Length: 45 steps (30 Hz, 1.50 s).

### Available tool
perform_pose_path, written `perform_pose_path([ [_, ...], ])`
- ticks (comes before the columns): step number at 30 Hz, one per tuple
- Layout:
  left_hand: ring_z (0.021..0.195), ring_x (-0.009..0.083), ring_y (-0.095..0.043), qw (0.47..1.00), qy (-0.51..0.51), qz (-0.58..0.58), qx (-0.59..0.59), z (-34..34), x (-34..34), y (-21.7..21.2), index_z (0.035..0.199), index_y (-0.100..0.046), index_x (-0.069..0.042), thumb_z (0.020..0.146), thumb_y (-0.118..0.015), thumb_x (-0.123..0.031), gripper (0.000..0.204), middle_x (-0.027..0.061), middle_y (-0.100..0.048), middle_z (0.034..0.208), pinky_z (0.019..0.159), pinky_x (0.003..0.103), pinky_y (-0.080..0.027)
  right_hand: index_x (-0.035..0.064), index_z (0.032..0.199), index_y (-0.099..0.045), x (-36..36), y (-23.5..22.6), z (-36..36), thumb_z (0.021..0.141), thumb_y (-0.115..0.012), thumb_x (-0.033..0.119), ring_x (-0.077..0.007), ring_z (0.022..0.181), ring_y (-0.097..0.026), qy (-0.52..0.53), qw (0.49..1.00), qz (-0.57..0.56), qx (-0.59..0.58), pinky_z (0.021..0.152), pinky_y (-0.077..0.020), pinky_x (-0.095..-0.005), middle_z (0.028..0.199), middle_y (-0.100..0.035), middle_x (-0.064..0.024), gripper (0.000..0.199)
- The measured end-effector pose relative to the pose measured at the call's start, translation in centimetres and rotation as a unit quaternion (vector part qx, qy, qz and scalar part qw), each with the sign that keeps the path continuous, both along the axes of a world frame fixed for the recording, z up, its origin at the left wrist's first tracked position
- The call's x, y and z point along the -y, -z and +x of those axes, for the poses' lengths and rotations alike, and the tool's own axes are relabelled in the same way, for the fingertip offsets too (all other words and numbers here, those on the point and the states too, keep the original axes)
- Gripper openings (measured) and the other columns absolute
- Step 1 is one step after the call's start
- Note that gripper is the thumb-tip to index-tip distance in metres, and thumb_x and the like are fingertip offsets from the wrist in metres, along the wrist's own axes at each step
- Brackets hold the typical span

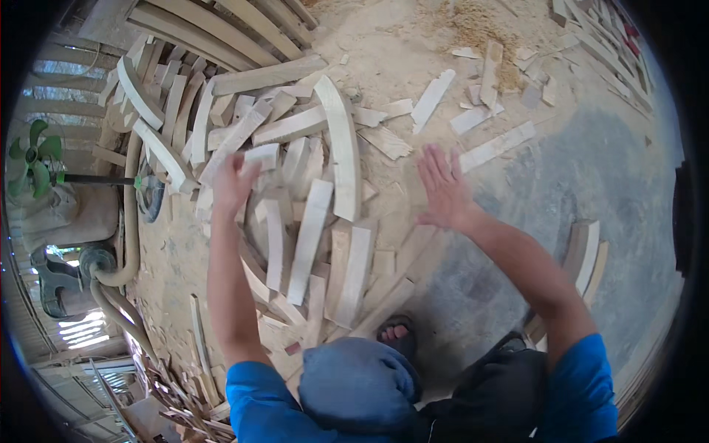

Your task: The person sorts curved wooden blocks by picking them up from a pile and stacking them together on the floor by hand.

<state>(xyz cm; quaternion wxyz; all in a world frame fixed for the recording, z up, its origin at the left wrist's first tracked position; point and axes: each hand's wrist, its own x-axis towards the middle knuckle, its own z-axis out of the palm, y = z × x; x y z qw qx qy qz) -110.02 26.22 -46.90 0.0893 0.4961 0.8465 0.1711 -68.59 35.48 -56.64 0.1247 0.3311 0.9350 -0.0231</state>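
My right hand (445, 192) is held over the floor with its fingers spread and nothing in it. My left hand (235, 184) is over the left part of a heap of wood pieces, slightly blurred, its thumb and fingers apart. A pale straight block (242, 131) lies just beyond the left fingers; whether they touch it is unclear. Between my hands lie a long curved wood piece (341, 148), a pale block (310, 240) and another block (351, 273). Nearest my right fingers is a thin pale strip (498, 146).
Several curved pieces (588, 255) stand beside my right arm. A green-bladed fan (35, 151) and a thick hose (131, 221) are at the left. Long beams (207, 33) lie at the far left. Sawdust (473, 29) covers the far floor. My sandaled foot (397, 334) is near the heap.
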Motion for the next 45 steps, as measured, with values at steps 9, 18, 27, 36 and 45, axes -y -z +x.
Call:
perform_pose_path([
  [9,0.105,0.0403,-0.063,0.965,-0.115,-0.029,-0.233,-11.8,-19.8,0.4,0.120,-0.056,0.006,0.074,-0.077,-0.035,0.065,0.0255,-0.067,0.106,0.093,0.046,-0.049,0.0081,0.156,-0.011,-1.7,2.6,-6.6,0.055,-0.067,0.082,-0.0473,0.144,0.018,0.185,0.961,-0.190,0.077,0.107,0.0055,-0.0728,0.157,0.013,-0.0302,0.137],
  [18,0.111,0.0335,-0.056,0.955,0.026,-0.190,-0.225,-9.3,-18.6,-0.7,0.117,-0.066,-0.010,0.068,-0.083,-0.031,0.056,0.0166,-0.059,0.117,0.093,0.044,-0.046,0.0116,0.156,-0.013,-1.7,1.7,-5.7,0.055,-0.072,0.077,-0.0452,0.145,0.016,0.202,0.949,-0.222,0.095,0.109,0.0050,-0.0702,0.158,0.011,-0.0279,0.134],
  [27,0.090,0.0285,-0.054,0.869,0.227,0.251,-0.360,3.7,0.3,-4.8,0.110,-0.065,-0.010,0.063,-0.076,0.003,0.051,0.0103,-0.050,0.100,0.080,0.039,-0.051,0.0093,0.156,-0.007,-1.3,0.9,-5.8,0.055,-0.077,0.071,-0.0443,0.146,0.013,0.144,0.964,-0.219,0.042,0.111,0.0039,-0.0687,0.159,0.008,-0.0279,0.138],
  [36,0.103,0.0289,-0.057,0.791,0.315,0.358,-0.385,11.3,10.7,-11.6,0.116,-0.063,-0.005,0.069,-0.078,0.009,0.051,0.0122,-0.047,0.116,0.087,0.042,-0.055,0.0019,0.150,-0.022,2.3,-11.5,5.9,0.068,-0.081,0.048,-0.0431,0.147,-0.006,0.057,0.960,0.027,-0.273,0.116,-0.0140,-0.0587,0.155,-0.012,-0.0296,0.111],
  [45,0.108,0.0347,-0.058,0.721,0.551,0.356,-0.224,24.5,6.5,-9.4,0.118,-0.056,-0.005,0.077,-0.080,-0.004,0.047,0.0115,-0.047,0.118,0.090,0.044,-0.057,-0.0028,0.125,-0.046,16.5,-10.0,18.2,0.069,-0.081,0.033,-0.0356,0.107,-0.055,0.172,0.879,-0.182,-0.406,0.090,-0.0461,-0.0446,0.113,-0.053,-0.0203,0.075],
])
